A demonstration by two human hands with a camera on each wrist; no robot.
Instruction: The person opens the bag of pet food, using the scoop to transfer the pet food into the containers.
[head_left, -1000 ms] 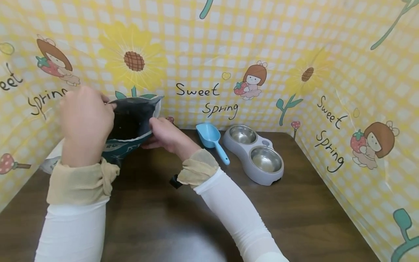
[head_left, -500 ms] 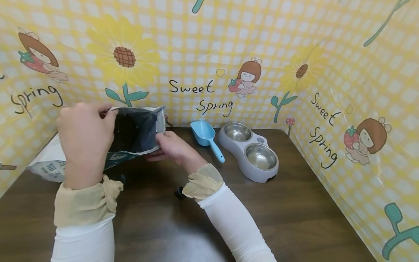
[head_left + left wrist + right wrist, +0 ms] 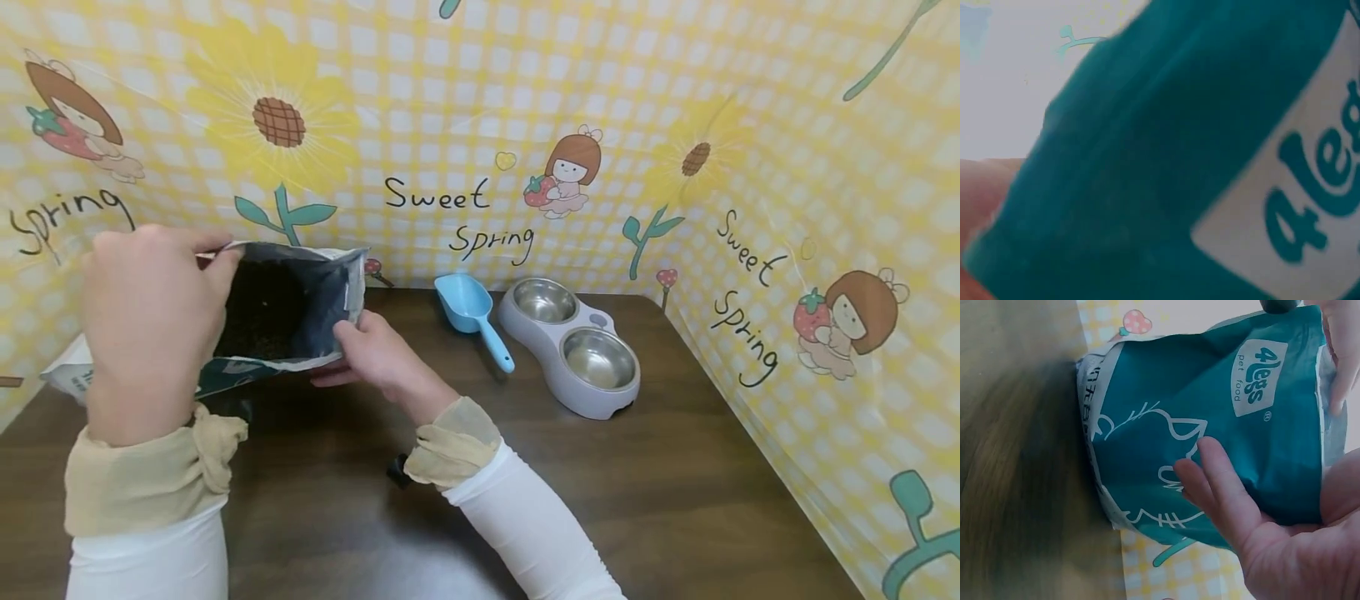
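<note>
An opened teal pet food bag (image 3: 326,304) is tipped so that its mouth faces the head camera. Dark bits (image 3: 262,317) show inside against the grey lining. My left hand (image 3: 153,325) pinches the bag's rim at the upper left. At the right corner of the mouth, my right hand (image 3: 386,358) grips the edge, thumb at the rim and fingers underneath. The right wrist view shows those fingers lying along the bag's printed front (image 3: 1147,406). Teal film fills most of the left wrist view, and little of that hand appears there.
A light blue scoop (image 3: 465,304) lies on the brown table (image 3: 660,500), right of the bag. Beside it stands a grey double pet bowl (image 3: 555,354) with two metal dishes. Yellow checked sheeting (image 3: 450,100) covers the walls behind and to the right.
The bag's mouth has turned more toward the head camera, showing more of its inside. My left hand has shifted left and down with the rim; my right hand still grips its corner.
</note>
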